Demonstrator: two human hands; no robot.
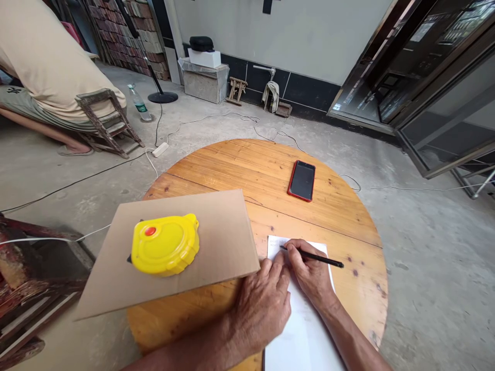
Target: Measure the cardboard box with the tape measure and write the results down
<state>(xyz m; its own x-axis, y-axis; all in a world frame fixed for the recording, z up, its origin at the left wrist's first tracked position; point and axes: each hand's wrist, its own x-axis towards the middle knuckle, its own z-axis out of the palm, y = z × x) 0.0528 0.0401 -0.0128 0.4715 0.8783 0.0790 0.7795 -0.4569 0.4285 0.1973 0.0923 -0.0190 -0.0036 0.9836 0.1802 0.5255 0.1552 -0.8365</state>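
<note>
A black pen [323,257] is gripped in my right hand [311,273], its tip on the upper part of a white sheet of paper [299,332]. Small faint writing shows near the tip, too fine to read. My left hand [263,304] lies across the sheet's left edge, fingers stretched toward the pen tip, holding nothing. Just beyond its knuckles is the corner of a brown cardboard piece [220,221]. On that cardboard sits a yellow tape measure case [166,245] with a red button.
A red-edged phone [302,180] lies on the far side of the round wooden table [232,165]. A person [50,67] sits at the left on a small wooden chair [110,121]. Near them stand a water bottle [139,105] and a fan base [163,97]. Cables cross the floor.
</note>
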